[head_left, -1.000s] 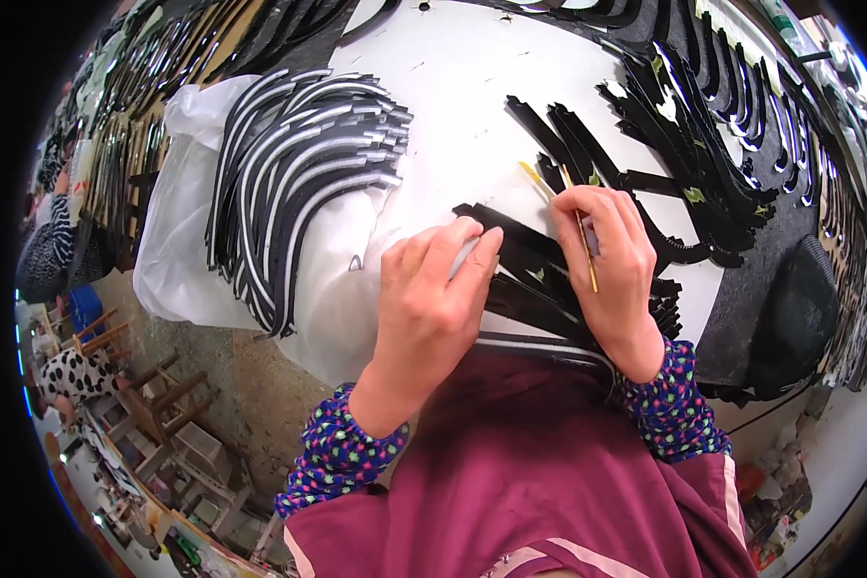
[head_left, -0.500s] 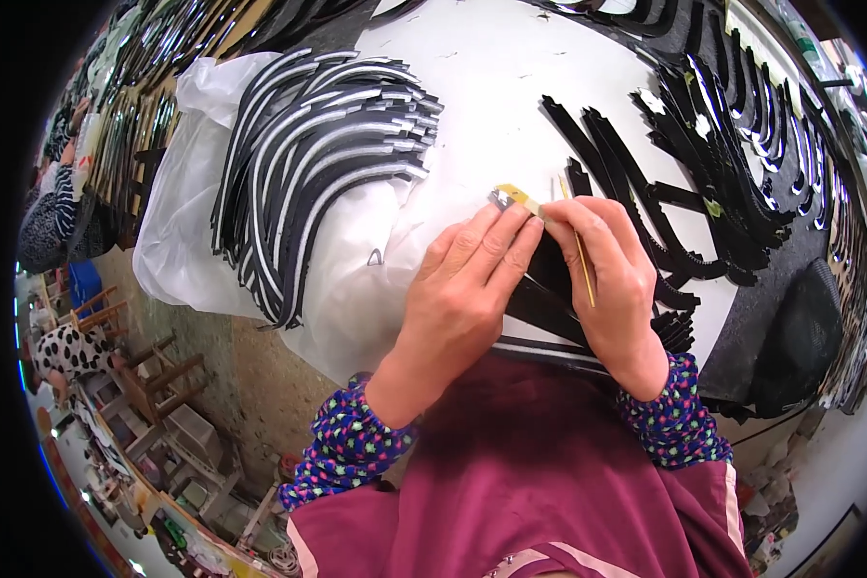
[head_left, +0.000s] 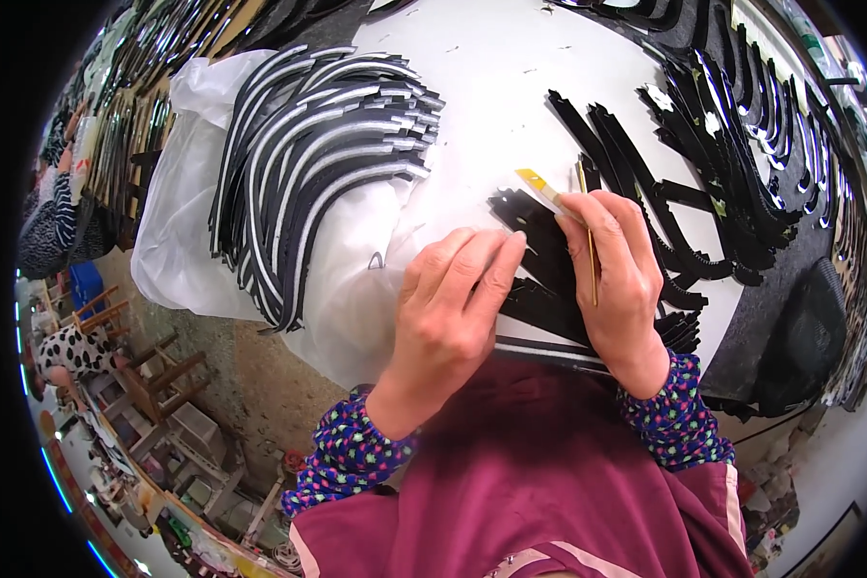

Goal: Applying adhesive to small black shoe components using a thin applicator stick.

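My right hand (head_left: 615, 279) pinches a small flat strip (head_left: 536, 183), yellow at its far end and whitish nearer the fingers. A thin yellowish stick (head_left: 594, 275) is also held in this hand, running along the fingers. Beneath and between my hands lies a bunch of dark curved strips (head_left: 533, 223) with stepped ends. My left hand (head_left: 448, 313) is at the left side of this bunch, fingers extended and its fingertips close to the strips; whether they touch is unclear. Its thumb is hidden.
A fanned pile of black strips with white stripes (head_left: 332, 135) lies on white plastic sheeting (head_left: 178, 222) at the left. More black strips (head_left: 713, 144) lie on the white tabletop (head_left: 472, 58) at the right. A black mesh bag (head_left: 804, 337) and wooden stools (head_left: 169, 376) stand around.
My left hand has drawn back toward me and left, uncovering the ends of the dark strips. The yellow-ended strip in my right hand has lifted away from them.
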The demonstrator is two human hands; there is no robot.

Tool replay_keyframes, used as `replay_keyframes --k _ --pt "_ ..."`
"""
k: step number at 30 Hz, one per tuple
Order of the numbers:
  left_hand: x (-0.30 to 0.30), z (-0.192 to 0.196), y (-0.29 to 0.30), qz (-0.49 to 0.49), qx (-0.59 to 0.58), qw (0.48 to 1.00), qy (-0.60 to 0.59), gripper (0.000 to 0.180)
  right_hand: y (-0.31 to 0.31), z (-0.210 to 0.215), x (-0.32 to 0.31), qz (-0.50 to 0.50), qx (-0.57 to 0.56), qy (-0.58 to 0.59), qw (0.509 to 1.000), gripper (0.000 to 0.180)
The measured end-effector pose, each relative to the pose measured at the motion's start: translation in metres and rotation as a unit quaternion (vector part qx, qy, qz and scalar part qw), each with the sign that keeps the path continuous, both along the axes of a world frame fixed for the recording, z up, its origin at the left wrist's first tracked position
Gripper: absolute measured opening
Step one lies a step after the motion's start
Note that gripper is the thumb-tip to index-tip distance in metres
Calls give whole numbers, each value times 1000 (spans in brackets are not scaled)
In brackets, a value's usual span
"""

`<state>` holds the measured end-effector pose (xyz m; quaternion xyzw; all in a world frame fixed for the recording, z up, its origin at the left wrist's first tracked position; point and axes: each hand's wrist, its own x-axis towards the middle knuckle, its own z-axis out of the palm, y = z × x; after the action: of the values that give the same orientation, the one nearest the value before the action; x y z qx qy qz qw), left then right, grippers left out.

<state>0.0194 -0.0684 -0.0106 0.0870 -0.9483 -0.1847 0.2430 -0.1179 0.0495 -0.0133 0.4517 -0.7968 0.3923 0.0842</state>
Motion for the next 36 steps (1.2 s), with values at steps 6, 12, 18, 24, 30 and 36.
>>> replay_keyframes --k 6,12,18,24,30,36 --pt "-17 0 5 14 -25 998 -63 42 0 1 -1 -6 -12 -25 1000 25" --pt "-8 -7 -8 14 -50 996 -67 45 -4 3 0 10 -22 -36 999 25" --pt "-11 -1 -7 -65 -50 996 -24 38 -1 3 2 -10 -3 -16 1000 23" --pt "-28 -16 -11 -77 -81 992 51 18 5 5 3 -2 11 -39 999 20" --pt "-31 -17 -16 -85 -88 991 55 10 3 1 1 7 7 -24 1000 21" --pt "-24 -12 -14 -79 -66 994 33 6 2 0 1 -2 10 -28 1000 20"
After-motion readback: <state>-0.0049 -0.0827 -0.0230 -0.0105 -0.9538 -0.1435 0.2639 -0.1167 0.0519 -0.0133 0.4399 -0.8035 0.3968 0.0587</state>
